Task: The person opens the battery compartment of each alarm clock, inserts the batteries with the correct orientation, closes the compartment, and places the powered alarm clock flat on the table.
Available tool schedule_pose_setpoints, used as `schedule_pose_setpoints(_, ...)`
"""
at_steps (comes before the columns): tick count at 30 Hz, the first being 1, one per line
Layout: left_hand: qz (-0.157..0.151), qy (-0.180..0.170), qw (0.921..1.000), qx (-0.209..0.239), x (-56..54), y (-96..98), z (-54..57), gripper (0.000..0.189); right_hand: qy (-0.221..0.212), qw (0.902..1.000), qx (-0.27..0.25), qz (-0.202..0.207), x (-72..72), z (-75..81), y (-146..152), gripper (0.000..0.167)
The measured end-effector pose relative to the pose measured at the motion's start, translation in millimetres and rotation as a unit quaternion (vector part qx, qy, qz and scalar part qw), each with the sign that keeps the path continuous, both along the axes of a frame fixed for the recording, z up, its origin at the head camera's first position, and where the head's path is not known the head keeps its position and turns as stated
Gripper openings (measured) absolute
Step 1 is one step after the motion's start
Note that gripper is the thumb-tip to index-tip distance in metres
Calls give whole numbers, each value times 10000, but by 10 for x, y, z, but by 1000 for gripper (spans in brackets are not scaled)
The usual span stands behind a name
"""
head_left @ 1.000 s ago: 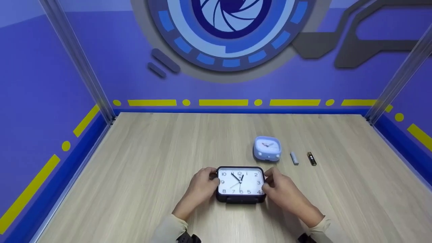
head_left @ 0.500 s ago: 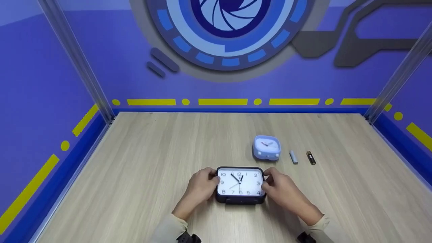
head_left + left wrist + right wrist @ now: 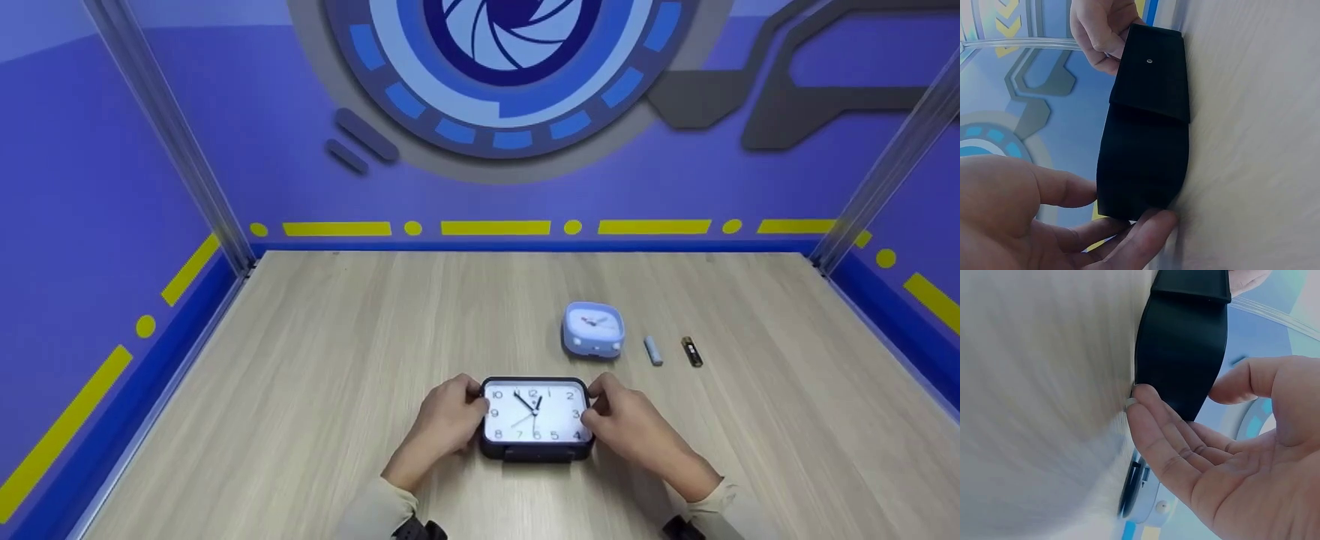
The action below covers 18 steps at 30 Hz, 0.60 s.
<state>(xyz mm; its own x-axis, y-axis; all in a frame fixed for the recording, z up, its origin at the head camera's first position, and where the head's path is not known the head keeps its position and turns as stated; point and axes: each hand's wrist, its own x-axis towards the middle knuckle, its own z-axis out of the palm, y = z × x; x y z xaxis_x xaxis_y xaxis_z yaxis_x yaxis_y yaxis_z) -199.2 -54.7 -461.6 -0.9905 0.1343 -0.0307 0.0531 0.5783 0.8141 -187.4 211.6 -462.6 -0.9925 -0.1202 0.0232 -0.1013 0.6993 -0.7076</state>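
Note:
A black rectangular alarm clock [image 3: 535, 412], its white numbered face turned upward, is at the front middle of the table. My left hand [image 3: 447, 415] grips its left end, thumb at the face's edge and fingers along the side. At the opposite end, my right hand [image 3: 634, 426] holds it the same way. In the left wrist view the clock's dark underside [image 3: 1145, 152] shows between thumb and fingers, close over the tabletop. The right wrist view has the right fingertips [image 3: 1143, 391] right at the table surface, under the clock's edge.
Behind the black clock stands a small light-blue alarm clock [image 3: 593, 330]. To its right lie a grey battery [image 3: 653, 351] and a black-and-gold battery [image 3: 691, 352]. Blue panels [image 3: 495, 202] and metal posts [image 3: 169, 139] border the wooden table [image 3: 360, 322] at the back and sides.
The black clock has shifted slightly toward me in the last half second, both hands still on its ends. The blue clock and batteries stay in place.

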Motion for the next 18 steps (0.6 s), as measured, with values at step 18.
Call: schedule_pose_setpoints(18, -88, -614, 9970, 463, -5, -43, 30, 24, 93, 9999, 61, -53, -10, -12, -11, 34)
